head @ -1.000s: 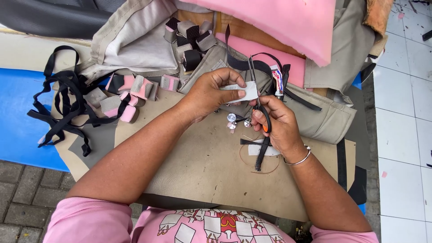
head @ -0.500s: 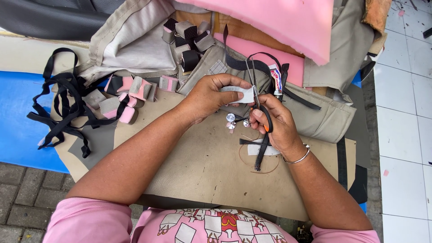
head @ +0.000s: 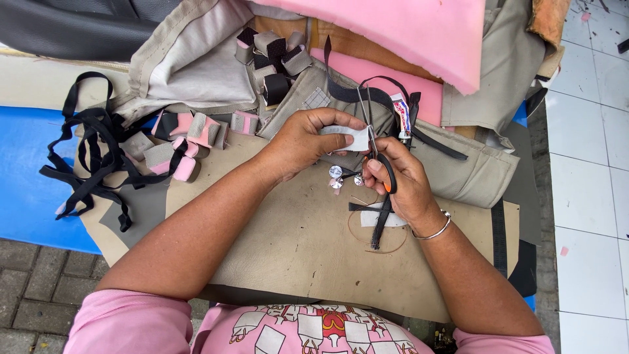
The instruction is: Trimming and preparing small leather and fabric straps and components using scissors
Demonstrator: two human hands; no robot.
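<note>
a beige sheet [head: 275, 249] covers the bench, pink foam [head: 419, 26] above it. the left hand [head: 308, 141] is closed round a small grey patch [head: 347, 137] at mid-bench — thin, light and floppy, i'd judge, best pinched near its edge. the right hand [head: 400, 180] is curled through the scissors [head: 380, 164], blades at the patch — how far apart is unclear.

Short pink sleeves [head: 124, 321] cover both upper arms at the frame's bottom, a patterned pink shirt front [head: 314, 331] sits between them, and a thin silver bracelet [head: 434, 231] circles the right wrist.
</note>
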